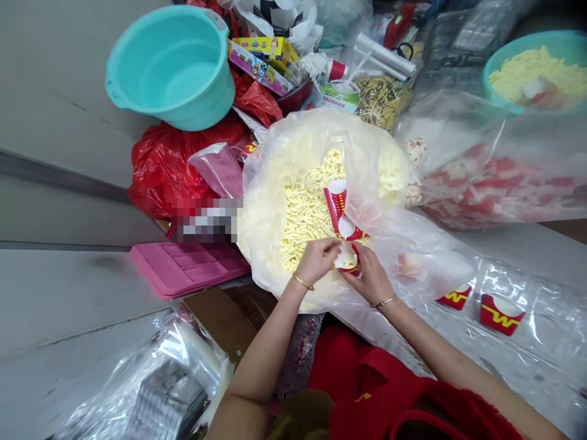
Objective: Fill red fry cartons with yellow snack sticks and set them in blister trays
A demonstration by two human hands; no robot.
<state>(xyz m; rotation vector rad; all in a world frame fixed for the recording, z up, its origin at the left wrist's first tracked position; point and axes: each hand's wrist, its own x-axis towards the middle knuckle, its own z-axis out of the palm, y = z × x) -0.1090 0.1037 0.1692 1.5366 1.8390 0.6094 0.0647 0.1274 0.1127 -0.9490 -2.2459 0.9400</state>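
My right hand (369,275) is wrapped round a small red-and-white fry carton (347,258), with a few pale pieces showing in its mouth. My left hand (317,263) is at the carton's left side, fingers curled together; whatever they pinch is hidden. Under and beyond both hands, a big clear plastic bag (266,183) lies spread wide, full of pale yellow fry-shaped sticks (305,214). On those sticks, just past my fingers, rest more red fry cartons (336,201), partly overlapping.
A turquoise basin (169,67) stands at the back left, above red bags (160,165). Pink trays (188,269) lie on the left. At right are a bag of red-and-white pieces (499,189), a bowl of sticks (498,101) and plastic-packed cartons (501,315).
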